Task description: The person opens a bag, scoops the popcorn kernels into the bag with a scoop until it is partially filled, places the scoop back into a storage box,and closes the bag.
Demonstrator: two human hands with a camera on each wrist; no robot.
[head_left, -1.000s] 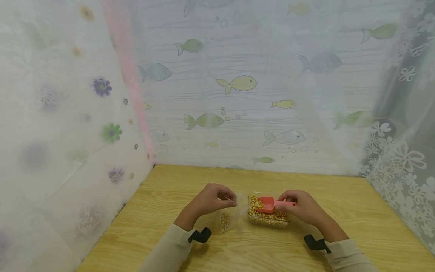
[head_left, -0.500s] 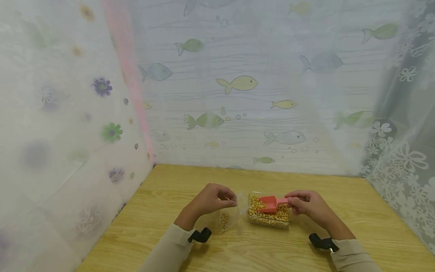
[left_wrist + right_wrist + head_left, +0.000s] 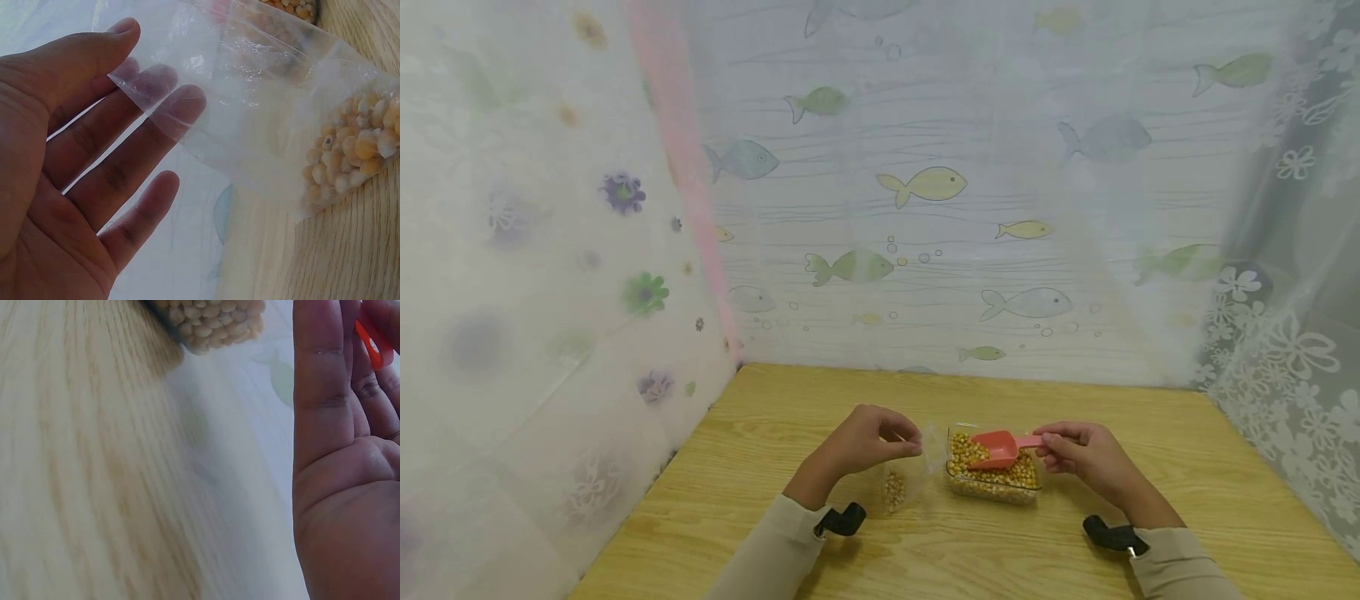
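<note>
My left hand (image 3: 868, 440) holds a clear plastic bag (image 3: 262, 125) near its mouth. In the left wrist view the thumb is on one side of the film, and some fingertips show through it. Corn kernels (image 3: 353, 147) lie in the bag's lower corner, at the table. My right hand (image 3: 1086, 454) pinches the handle end of a small red scoop (image 3: 1000, 450). The scoop's bowl sits over the kernels in a clear rectangular container (image 3: 992, 493), just right of the bag. In the right wrist view only the handle's end shows between the fingers.
A wood-grain table (image 3: 805, 392) lies under everything. Behind it hangs a fish-print curtain (image 3: 880, 317), with a flower-print sheet (image 3: 550, 333) on the left and another sheet on the right. Each wrist bears a black mount (image 3: 847, 518).
My right hand has shifted right along the scoop's handle to its end. The scoop has moved slightly right over the kernels. My left hand and the bag have stayed in place.
</note>
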